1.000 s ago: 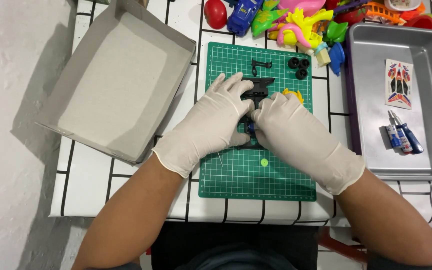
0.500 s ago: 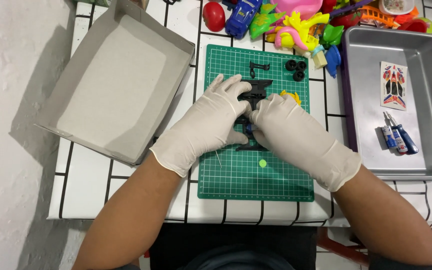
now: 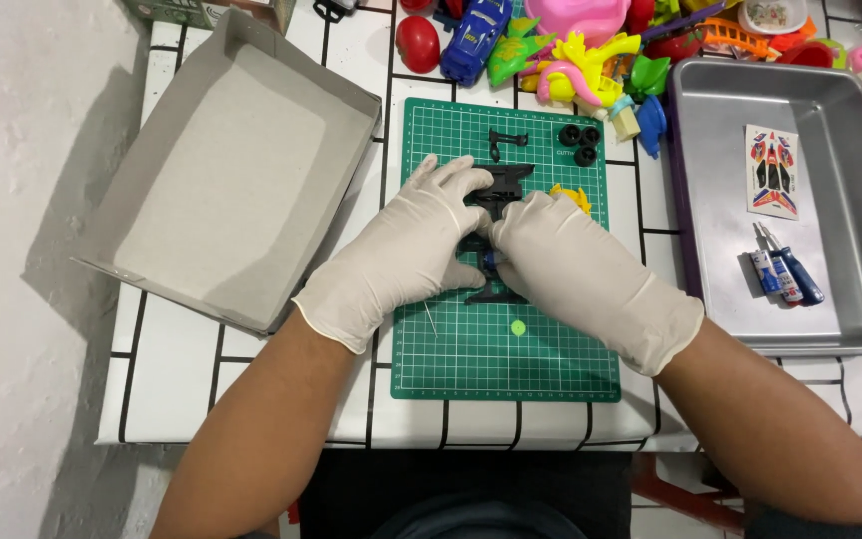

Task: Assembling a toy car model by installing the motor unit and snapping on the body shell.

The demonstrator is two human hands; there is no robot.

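Cardboard tray (image 3: pixel 226 170), grey and shallow, lies at the left on the white tiled table (image 3: pixel 167 359), one corner just beside the green cutting mat (image 3: pixel 511 369); on the mat the left hand (image 3: pixel 401 255), in a white glove, is closed over the left side of a black toy chassis (image 3: pixel 501 185), fingers curled on its edge; the right hand (image 3: pixel 576 269), gloved likewise, presses on the same chassis from the right, fingertips meeting the left hand's over a small blue part (image 3: pixel 491 262); the chassis sits at the mat's middle, mostly hidden under both hands; three black wheels (image 3: pixel 581 143) lie near the mat's upper right corner, a yellow piece (image 3: pixel 576 195) just beside the right hand; bright plastic toys (image 3: pixel 571 50) crowd the table's far edge; a metal tray (image 3: pixel 850 200) at the right holds a sticker sheet (image 3: pixel 772 172) and small screwdrivers (image 3: pixel 785 269).
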